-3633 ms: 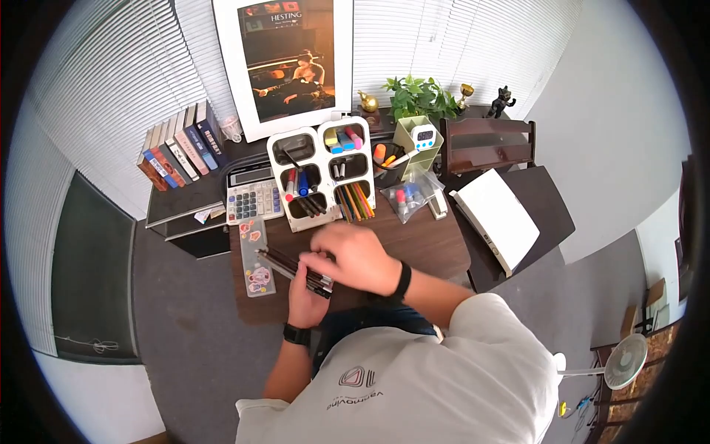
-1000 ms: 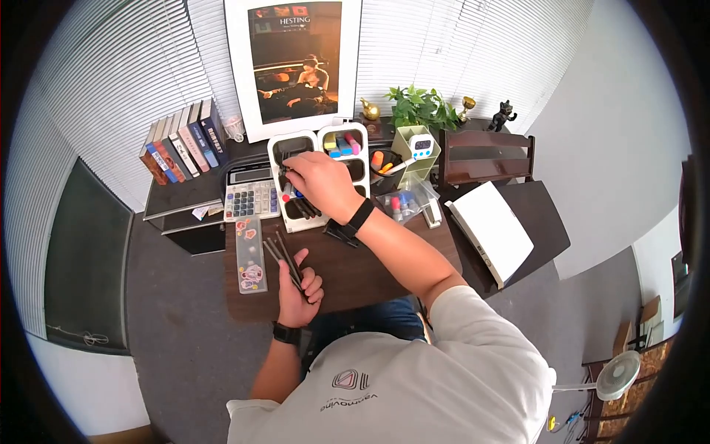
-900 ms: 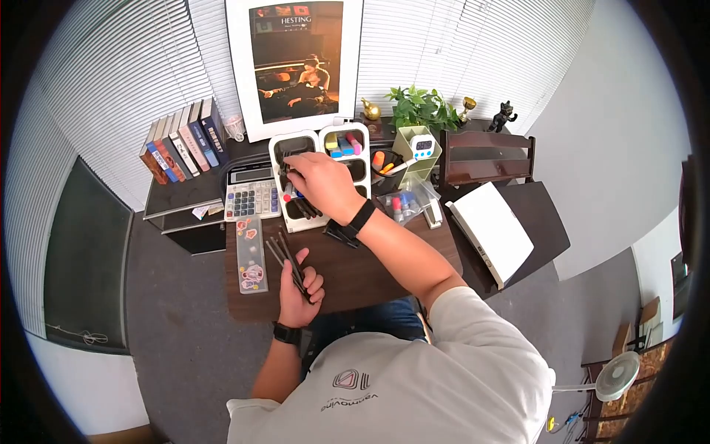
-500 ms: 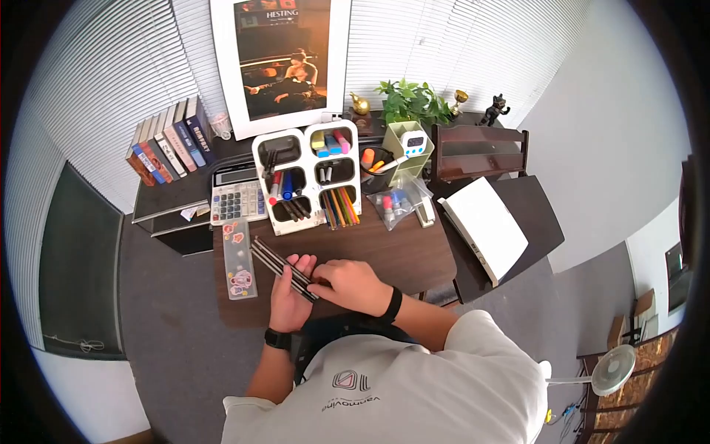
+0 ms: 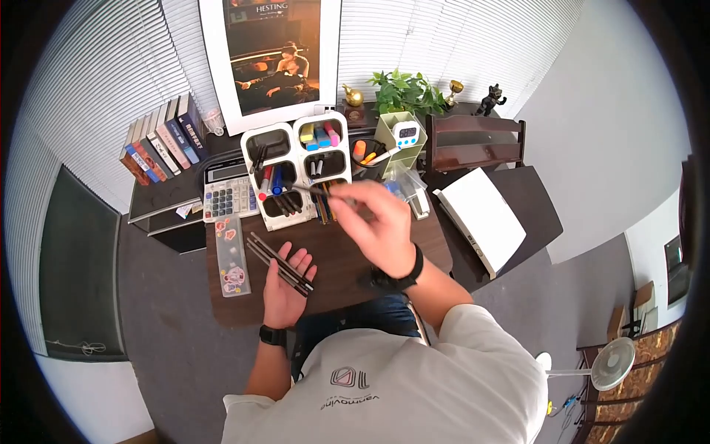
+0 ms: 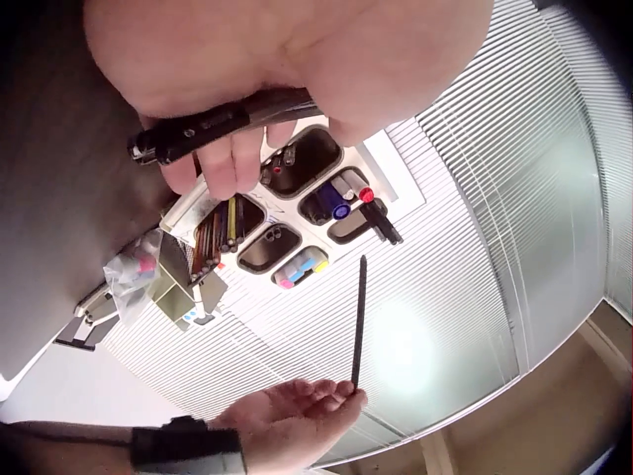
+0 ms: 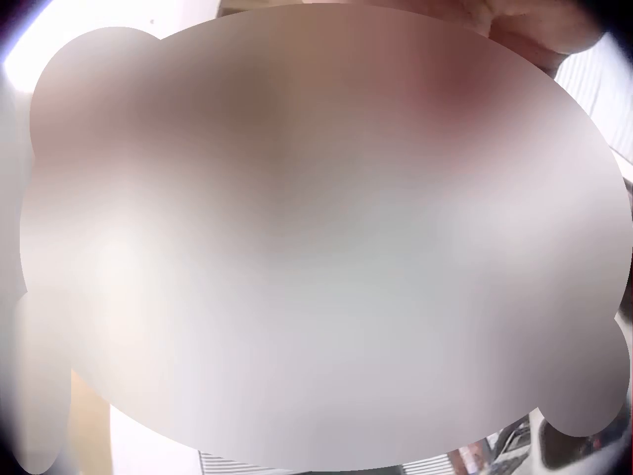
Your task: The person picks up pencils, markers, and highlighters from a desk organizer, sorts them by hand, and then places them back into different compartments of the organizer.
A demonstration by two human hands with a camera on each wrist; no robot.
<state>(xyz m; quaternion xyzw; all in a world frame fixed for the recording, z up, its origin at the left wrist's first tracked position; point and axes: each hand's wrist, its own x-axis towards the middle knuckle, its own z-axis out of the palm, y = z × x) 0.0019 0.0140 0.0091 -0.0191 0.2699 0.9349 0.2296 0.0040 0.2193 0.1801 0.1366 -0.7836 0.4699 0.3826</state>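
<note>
My left hand is palm up over the near side of the table. Several slim dark pens lie slantwise across it, held under the thumb, as the left wrist view also shows. My right hand is raised in front of the white organizer. Between thumb and fingertips it pinches one slim black pen, which points toward the organizer's left column. That organizer's compartments hold highlighters, red and blue markers, colored pencils and dark pens. Most of the right wrist view is blurred.
A stickered clear pencil case lies left on the brown table, below a calculator. Right of the organizer are a mesh pen cup, a green holder with a timer, and a plastic bag.
The right hand was at the organizer's upper left compartment, then came back to the pens in the left hand. It now holds one pen up. The left hand's fingers have loosened. The head view has shifted.
</note>
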